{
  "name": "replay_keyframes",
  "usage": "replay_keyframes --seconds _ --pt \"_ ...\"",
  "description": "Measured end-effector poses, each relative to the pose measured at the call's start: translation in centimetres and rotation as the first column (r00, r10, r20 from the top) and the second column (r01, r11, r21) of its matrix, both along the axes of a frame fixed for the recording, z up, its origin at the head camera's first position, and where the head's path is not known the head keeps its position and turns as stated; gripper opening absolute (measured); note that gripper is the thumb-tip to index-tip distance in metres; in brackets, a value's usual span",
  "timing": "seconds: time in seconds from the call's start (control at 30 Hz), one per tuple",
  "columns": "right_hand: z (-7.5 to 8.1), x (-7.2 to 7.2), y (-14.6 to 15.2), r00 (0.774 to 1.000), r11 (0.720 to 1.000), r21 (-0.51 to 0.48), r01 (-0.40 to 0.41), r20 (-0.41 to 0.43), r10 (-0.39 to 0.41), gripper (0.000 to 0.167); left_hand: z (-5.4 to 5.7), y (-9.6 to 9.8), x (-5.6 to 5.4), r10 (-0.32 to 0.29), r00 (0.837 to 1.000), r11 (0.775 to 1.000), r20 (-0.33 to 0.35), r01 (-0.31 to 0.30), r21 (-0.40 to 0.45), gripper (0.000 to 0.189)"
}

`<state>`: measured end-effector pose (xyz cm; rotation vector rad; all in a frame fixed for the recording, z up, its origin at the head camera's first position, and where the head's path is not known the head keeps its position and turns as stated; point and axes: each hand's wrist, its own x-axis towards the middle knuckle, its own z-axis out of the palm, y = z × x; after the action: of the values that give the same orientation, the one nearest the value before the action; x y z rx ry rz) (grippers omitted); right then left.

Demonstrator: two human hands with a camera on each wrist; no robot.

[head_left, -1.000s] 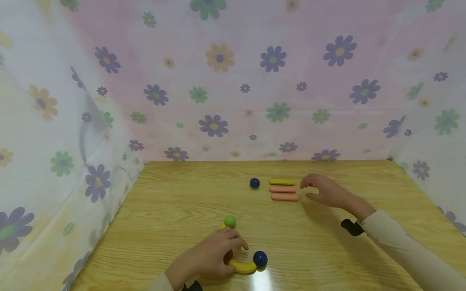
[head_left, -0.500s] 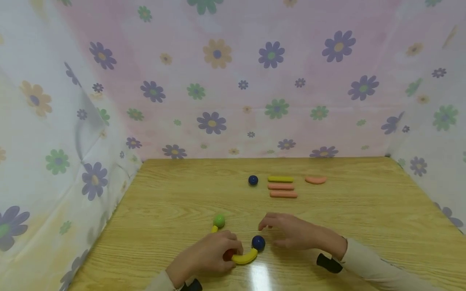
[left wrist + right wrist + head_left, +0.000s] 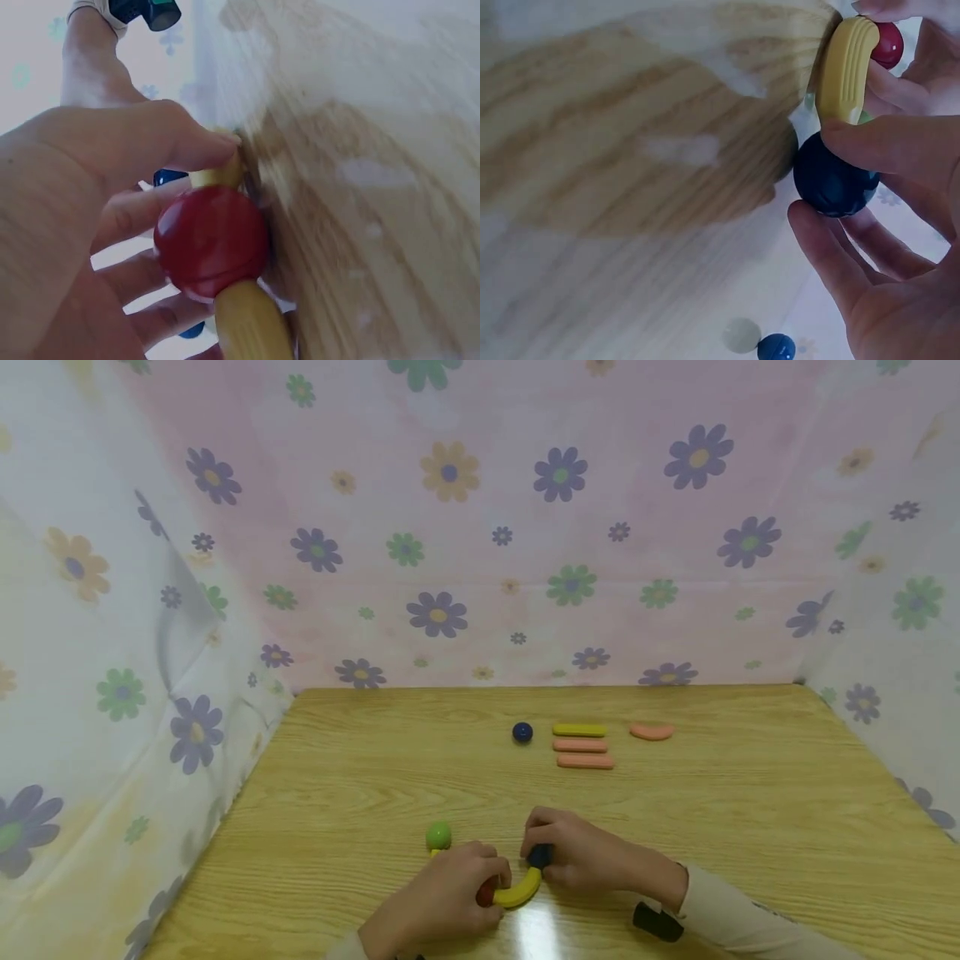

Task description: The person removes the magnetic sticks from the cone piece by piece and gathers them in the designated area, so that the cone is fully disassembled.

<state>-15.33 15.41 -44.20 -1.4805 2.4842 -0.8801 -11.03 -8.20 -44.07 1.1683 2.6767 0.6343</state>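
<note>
My left hand curls round a red ball, its thumb lying against the curved yellow stick joined to that ball. The stick's other end meets a dark blue ball, which my right hand holds between thumb and fingers. In the left wrist view a second yellow stick leaves the red ball on its other side. A green ball lies just beyond my left hand, at the end of a yellow piece mostly covered by that hand.
Farther back on the wooden table lie another dark blue ball, a straight yellow stick, two straight orange sticks and a curved orange stick. Flowered cloth walls the back and both sides.
My right hand came from the back right, beside the sticks, to the near dark blue ball and now holds it. The joined pieces have turned slightly; the green ball has shifted left and nearer.
</note>
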Motion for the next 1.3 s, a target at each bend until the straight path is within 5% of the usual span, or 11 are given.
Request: replay_keyframes --seconds 0.13,0.3,0.53,0.7,1.03,1.3 --pt "-0.1 0.0 0.0 0.999 0.999 -0.045 0.019 0.035 -0.017 0.030 0.1 0.3 0.0 0.017 0.999 1.000 -0.029 -0.016 0.004 0.017" --pt "-0.1 0.1 0.1 0.993 0.995 -0.085 0.050 0.110 -0.041 0.031 0.3 0.6 0.1 0.058 0.998 0.998 0.017 -0.057 -0.006 0.019" --pt "0.1 -0.2 0.7 0.986 0.987 -0.078 0.138 0.102 -0.130 0.030 0.3 0.3 0.2 0.089 0.995 0.996 0.048 -0.090 0.021 0.018" --pt "0.6 -1.4 1.7 0.963 0.969 -0.028 0.245 0.127 -0.239 0.028 0.2 -0.2 0.3 0.103 0.994 0.994 0.047 -0.104 0.022 0.018" --pt "1.5 -4.7 1.6 0.962 0.958 -0.088 0.273 0.027 -0.272 0.025 -0.1 -0.4 0.2 0.089 0.995 0.996 0.033 -0.090 0.029 0.016" --pt "1.4 -7.2 0.8 0.945 0.941 -0.089 0.326 0.046 -0.323 0.022 -0.2 -0.3 0.1 0.061 0.998 0.998 0.013 -0.061 0.030 0.015"
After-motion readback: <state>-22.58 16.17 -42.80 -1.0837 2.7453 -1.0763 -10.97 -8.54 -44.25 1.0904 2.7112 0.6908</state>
